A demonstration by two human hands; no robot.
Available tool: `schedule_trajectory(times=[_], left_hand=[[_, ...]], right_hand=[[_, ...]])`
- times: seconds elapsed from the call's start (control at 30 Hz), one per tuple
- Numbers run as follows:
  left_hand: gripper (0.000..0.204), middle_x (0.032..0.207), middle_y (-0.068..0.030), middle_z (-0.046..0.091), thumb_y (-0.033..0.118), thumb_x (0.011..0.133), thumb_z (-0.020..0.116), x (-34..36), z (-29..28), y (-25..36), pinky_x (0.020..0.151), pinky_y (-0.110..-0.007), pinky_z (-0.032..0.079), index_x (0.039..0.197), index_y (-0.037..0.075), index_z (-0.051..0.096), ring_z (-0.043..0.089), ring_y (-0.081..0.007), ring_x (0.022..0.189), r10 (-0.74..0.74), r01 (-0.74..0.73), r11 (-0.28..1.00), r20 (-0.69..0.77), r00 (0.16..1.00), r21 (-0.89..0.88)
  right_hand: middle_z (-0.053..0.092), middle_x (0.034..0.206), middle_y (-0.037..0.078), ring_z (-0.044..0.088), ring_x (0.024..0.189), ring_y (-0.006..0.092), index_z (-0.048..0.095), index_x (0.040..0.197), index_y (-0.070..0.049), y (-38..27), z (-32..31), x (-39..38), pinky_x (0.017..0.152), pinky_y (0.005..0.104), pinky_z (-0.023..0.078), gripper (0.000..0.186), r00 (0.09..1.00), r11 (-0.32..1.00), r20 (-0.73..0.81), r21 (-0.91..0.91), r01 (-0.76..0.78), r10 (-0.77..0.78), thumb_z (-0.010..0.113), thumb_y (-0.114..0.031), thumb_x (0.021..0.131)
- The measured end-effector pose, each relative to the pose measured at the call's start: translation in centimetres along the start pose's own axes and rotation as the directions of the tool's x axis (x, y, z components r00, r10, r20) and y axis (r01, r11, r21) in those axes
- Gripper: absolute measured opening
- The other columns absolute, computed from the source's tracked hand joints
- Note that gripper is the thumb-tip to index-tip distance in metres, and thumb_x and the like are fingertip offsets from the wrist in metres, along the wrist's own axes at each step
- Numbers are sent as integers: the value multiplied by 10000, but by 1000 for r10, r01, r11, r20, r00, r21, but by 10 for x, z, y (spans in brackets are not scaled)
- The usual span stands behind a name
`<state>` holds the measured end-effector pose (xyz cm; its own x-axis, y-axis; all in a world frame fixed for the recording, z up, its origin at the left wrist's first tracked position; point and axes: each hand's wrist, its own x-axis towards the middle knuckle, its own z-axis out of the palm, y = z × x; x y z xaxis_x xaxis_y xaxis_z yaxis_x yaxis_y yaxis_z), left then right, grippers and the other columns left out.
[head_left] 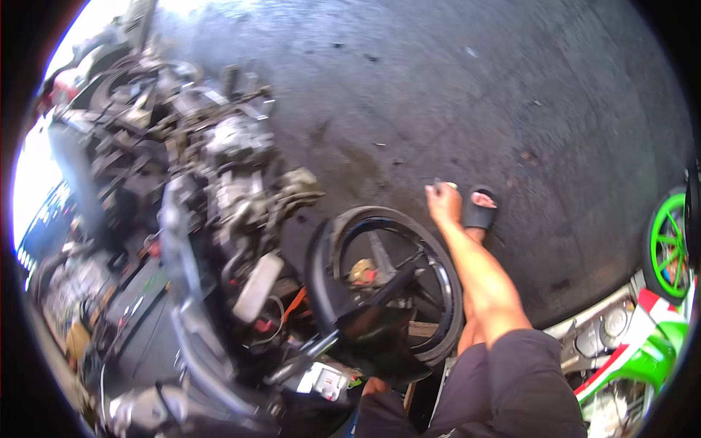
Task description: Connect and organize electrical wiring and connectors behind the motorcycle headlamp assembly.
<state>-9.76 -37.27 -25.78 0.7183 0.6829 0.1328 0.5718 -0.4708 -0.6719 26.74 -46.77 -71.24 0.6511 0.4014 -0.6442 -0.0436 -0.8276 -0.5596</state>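
My right hand (444, 201) is stretched out over the dark floor, just left of my foot in a black sandal (480, 208). Its fingers are closed, and a small pale and dark bit shows at their tips, too small to name. Nearest to that arm, on its left, is a black motorcycle wheel (454, 292) with spokes. A glossy dark panel (376, 343) covers part of the wheel's lower side. My left hand does not show; a patch of skin by the dark cloth at the lower edge looks like my leg.
Jumbled metal engine parts (241, 146) fill the left side. A pale oblong piece (259, 287) and a white tray-like item (323, 380) lie left of the wheel. At right stand a green, white and red motorcycle body (650, 350) and a green-rimmed wheel (668, 244). Dark floor (438, 95) stretches ahead.
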Motion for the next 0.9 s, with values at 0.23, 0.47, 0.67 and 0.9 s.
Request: schedule_trajectory(times=[0.23,0.47,0.67,0.9], left_hand=[[396,1017,-201,579,353,987,471,-29,-161,-97,871,-481,462,1033,-31,557,569,-401,947,-286,288,907,-52,957,306],[224,934,-146,570,158,947,511,81,-200,-53,753,-370,450,1044,-37,560,554,-281,824,-693,632,368,252,676,-682],[227,841,-121,669,104,924,632,88,-203,-72,641,-329,535,1094,-45,618,671,-190,717,-596,520,-162,503,626,-839],[201,911,-126,707,145,978,615,105,-214,-124,656,-295,590,1096,-12,576,711,-185,739,9,483,-786,775,632,-385]], right_hand=[[705,977,139,669,859,205,595,1228,19,-65,-197,-84,791,356,551,381,971,871,235,464,-159,51,674,-97,874],[681,895,60,600,686,80,597,1140,4,-197,-340,-183,596,224,490,239,877,882,376,460,105,-301,603,-57,909],[647,764,38,538,602,67,581,1140,-30,-321,-390,-339,548,215,437,251,878,838,305,519,172,-369,658,-139,928],[710,1039,132,690,897,167,507,1371,41,-394,-331,-517,769,272,544,431,613,845,676,534,-25,-409,601,-92,972]])
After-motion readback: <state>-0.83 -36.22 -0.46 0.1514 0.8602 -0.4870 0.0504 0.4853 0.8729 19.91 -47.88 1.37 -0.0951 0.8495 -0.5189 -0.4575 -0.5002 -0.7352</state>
